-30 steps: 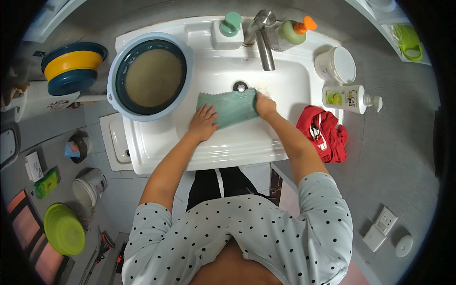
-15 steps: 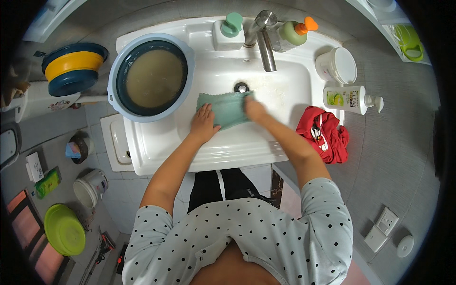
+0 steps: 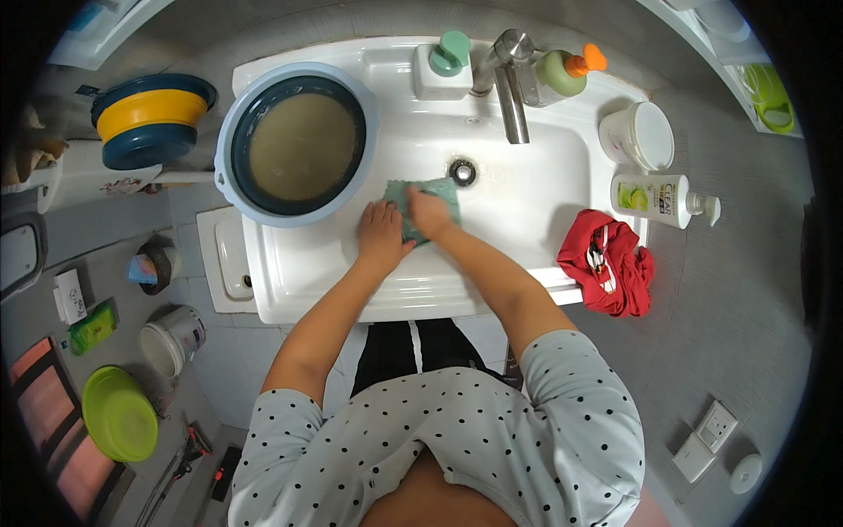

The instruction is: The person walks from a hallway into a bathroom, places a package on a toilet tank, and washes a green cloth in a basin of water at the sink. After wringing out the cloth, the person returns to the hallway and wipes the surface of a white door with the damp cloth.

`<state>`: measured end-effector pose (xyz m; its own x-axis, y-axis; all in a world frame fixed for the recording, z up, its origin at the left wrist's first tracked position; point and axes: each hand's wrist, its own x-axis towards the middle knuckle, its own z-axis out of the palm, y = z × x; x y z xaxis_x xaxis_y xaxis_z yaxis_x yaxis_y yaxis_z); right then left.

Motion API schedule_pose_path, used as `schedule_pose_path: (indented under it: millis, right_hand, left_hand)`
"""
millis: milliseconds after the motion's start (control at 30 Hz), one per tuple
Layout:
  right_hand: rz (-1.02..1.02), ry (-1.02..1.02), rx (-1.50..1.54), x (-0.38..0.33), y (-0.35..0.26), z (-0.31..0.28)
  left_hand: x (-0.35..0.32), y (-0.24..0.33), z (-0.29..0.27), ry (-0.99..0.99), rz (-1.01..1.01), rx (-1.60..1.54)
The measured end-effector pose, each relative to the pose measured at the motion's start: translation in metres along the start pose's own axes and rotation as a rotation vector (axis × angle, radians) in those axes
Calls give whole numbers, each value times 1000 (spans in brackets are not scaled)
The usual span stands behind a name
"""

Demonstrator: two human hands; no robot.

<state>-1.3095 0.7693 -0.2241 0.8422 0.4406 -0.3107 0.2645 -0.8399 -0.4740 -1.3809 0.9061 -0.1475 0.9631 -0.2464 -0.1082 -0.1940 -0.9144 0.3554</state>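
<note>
A green cloth with a wavy edge (image 3: 439,189) lies in the white sink (image 3: 544,184), just left of the drain (image 3: 462,172). On its left edge my left hand (image 3: 383,235) presses down, fingers stretched out and flat. My right hand (image 3: 428,213) is closed on the cloth near its middle, slightly blurred, with the fingertips hidden. The two hands are close together. Beyond them and to the left, a blue basin (image 3: 369,114) of cloudy water rests on the sink's ledge.
Behind the drain stand the metal faucet (image 3: 512,101), a white dispenser with a green top (image 3: 443,75) and a green pump bottle (image 3: 562,72). Along the right lie a white tub (image 3: 637,136), a white pump bottle (image 3: 654,198) and a bunched red cloth (image 3: 606,263).
My right hand has moved left, toward my left hand. The green cloth, spread wide before, now covers less of the sink, and the drain shows fully. The view has shifted slightly.
</note>
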Motion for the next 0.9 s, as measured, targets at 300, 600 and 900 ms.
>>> schedule_pose_path:
  millis: [300,600,900]
  right_hand:
    - [479,112,535,-105,123,-115]
    - [471,188,1806,-148,-35,-219]
    - [374,418,2005,-191,-95,-205]
  left_hand:
    - [-15,17,-9,-52,-204,-424]
    - [1,121,-24,-751,-695,-1986]
    - [87,97,30,-6,-261,-2589]
